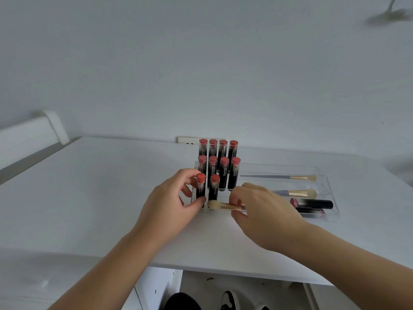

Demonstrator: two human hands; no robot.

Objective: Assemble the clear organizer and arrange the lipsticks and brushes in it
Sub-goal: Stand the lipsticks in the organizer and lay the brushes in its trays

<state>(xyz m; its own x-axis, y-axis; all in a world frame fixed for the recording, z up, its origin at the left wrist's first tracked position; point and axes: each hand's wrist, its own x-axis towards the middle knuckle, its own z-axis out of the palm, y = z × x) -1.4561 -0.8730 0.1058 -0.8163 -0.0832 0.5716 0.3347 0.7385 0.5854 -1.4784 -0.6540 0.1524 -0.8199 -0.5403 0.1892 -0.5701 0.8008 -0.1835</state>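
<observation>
Your white table (pixel 89 198) stands against a plain white wall (pixel 201 63). On it sits the clear organizer (pixel 330 211) with 10 lipsticks (pixel 224 171) upright. Your left hand (pixel 172 204) grips the front-left lipstick (pixel 201 186); your right hand (pixel 261 206) seems to pinch a brush (pixel 221 205) at the organizer's front.

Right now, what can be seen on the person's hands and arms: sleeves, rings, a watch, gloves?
Nothing is worn on them. The left hand and the right hand are bare, without gloves, rings or a watch that can be seen. Both forearms are bare up to the picture's edge, so no sleeve shows. The nails look short and unpainted, as far as visible.
</observation>
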